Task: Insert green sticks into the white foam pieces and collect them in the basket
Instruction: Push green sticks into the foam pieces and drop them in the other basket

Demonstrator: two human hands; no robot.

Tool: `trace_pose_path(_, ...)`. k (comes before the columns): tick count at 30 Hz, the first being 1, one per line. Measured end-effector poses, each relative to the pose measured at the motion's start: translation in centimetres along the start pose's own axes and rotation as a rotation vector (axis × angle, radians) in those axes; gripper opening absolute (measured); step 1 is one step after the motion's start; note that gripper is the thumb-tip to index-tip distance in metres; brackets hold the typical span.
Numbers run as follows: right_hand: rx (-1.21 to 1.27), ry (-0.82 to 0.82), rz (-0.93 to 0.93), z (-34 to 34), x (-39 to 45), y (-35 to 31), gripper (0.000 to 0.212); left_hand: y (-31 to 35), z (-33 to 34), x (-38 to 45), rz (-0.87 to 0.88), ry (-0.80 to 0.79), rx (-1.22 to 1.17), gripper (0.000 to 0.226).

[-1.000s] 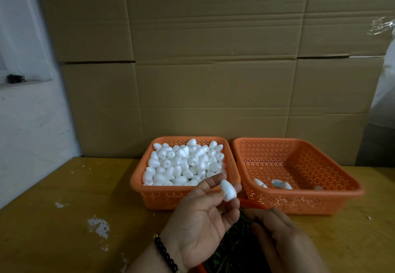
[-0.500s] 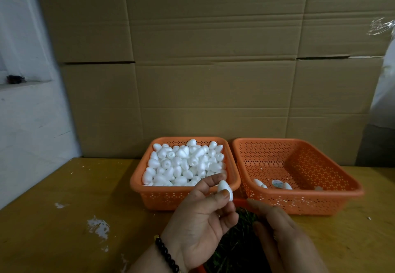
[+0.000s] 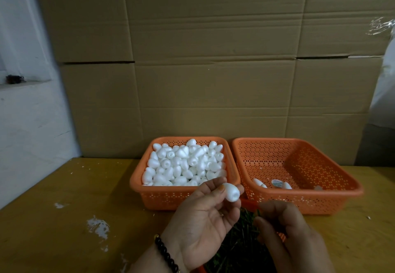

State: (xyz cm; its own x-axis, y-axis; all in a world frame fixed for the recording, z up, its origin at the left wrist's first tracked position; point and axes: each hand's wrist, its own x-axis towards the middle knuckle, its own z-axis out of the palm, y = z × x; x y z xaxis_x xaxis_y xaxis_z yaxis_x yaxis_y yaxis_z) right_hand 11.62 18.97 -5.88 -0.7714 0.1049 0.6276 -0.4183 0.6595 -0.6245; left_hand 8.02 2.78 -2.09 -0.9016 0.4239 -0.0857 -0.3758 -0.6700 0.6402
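My left hand (image 3: 205, 223) is palm up and pinches one white foam piece (image 3: 231, 191) between thumb and fingertips, in front of the baskets. My right hand (image 3: 286, 232) is blurred, with curled fingers just right of the foam piece; it seems to pinch a thin green stick (image 3: 257, 212) at its tips. A pile of green sticks (image 3: 235, 249) lies below both hands in an orange tray. The left orange basket (image 3: 136, 187) is full of white foam pieces (image 3: 183, 163). The right orange basket (image 3: 344, 191) holds a few finished pieces (image 3: 259, 183).
The baskets stand side by side on a yellow wooden table (image 3: 64, 208) with white paint spots. A wall of cardboard boxes (image 3: 213, 80) rises right behind them. A white wall (image 3: 27, 123) is at the left. I wear a black bead bracelet (image 3: 165, 253).
My left hand has turned the foam piece and lowered it a little. My right hand has lifted off the stick pile toward the foam piece.
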Motion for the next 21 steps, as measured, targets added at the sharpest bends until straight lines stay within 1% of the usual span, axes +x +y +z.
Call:
trace_pose_path(5,0.007,0.048,-0.032,0.09,-0.12,0.02,0.055,0.01,0.1,0.14,-0.031,-0.004,-0.066,0.027)
trace_pose_path(10,-0.018,0.057,-0.074,-0.09,0.01,0.09,0.051,0.08,0.23,0.2,-0.07,0.021,-0.13,0.026)
trace_pose_path(14,-0.022,0.097,-0.128,-0.09,0.21,-0.11,0.053,0.05,-0.05,0.38,-0.087,0.049,-0.159,0.033)
trace_pose_path(16,-0.025,0.096,-0.158,-0.11,0.26,-0.01,0.056,0.05,-0.17,0.44,-0.09,0.046,-0.149,0.031)
trace_pose_path(18,-0.01,0.098,-0.182,-0.21,0.39,0.1,0.05,0.02,-0.17,0.4,-0.095,0.031,-0.141,0.028)
trace_pose_path(21,0.021,0.111,-0.246,-0.47,0.67,-0.08,0.032,-0.12,-0.16,0.37,-0.09,0.02,-0.098,0.024)
